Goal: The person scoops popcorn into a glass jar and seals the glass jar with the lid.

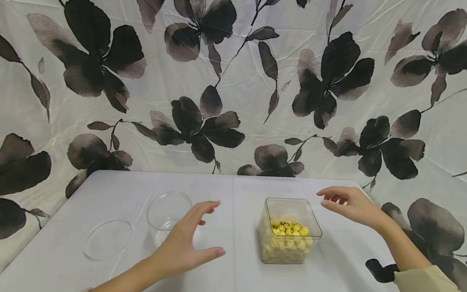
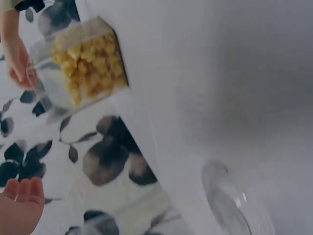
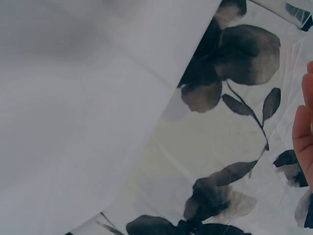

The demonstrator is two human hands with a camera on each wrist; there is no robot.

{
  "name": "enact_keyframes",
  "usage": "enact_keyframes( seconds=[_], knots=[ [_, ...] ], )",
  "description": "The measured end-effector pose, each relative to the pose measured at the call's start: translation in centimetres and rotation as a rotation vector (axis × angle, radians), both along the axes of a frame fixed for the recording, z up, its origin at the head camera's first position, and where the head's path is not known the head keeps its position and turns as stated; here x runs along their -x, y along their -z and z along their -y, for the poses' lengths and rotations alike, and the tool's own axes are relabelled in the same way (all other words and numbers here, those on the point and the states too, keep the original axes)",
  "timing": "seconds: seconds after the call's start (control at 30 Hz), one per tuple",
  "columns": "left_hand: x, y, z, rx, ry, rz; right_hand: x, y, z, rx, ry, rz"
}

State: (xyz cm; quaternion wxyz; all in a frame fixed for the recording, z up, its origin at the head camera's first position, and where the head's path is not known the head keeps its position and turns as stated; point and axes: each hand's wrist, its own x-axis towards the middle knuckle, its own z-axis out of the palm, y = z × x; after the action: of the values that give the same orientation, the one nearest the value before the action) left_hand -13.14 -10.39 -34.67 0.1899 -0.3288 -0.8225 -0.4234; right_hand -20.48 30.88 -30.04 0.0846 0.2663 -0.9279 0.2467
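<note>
A clear square-topped container (image 1: 265, 247) stands on the white table, partly filled with yellow popcorn (image 1: 290, 233). My right hand (image 1: 350, 205) hovers just to the right of its rim with loosely bent fingers, apart from it and holding nothing. To the left, my left hand (image 1: 184, 245) is raised over the table, thumb and fingers spread wide with nothing between them. Behind that hand stands a round clear container (image 1: 168, 205), its lower part partly hidden by the hand. The left wrist view shows the popcorn (image 2: 93, 68) through the square container's wall.
A clear round ring-like lid (image 1: 108, 240) lies flat at the left of the white table (image 1: 233, 267). Behind the table's far edge hangs a white cloth (image 1: 255, 81) printed with dark flowers. A black strap (image 1: 381, 271) is on the right wrist.
</note>
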Motion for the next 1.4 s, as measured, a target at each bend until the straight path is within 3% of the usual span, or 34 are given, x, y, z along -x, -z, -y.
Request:
enact_keyframes(
  seconds=[0.2,0.33,0.53,0.77,1.2,1.4],
  knots=[
    [1.9,1.7,-4.5,-0.109,0.054,0.300,0.3,0.0,0.5,-0.021,-0.034,0.095],
    [3.1,2.7,-6.8,-0.148,0.090,0.410,0.4,0.0,0.7,-0.025,-0.052,0.143],
    [4.2,3.4,-9.0,-0.146,0.137,0.472,0.6,0.1,1.1,-0.031,-0.084,0.182],
    [5.0,3.4,-10.7,-0.124,0.154,0.519,1.1,0.2,1.7,-0.034,-0.112,0.206],
    [5.7,3.6,-12.2,-0.055,0.187,0.583,1.1,-0.1,2.2,-0.001,-0.083,0.329],
    [5.9,3.9,-12.4,-0.080,0.199,0.614,1.3,-0.5,2.3,-0.028,-0.133,0.334]
  ],
)
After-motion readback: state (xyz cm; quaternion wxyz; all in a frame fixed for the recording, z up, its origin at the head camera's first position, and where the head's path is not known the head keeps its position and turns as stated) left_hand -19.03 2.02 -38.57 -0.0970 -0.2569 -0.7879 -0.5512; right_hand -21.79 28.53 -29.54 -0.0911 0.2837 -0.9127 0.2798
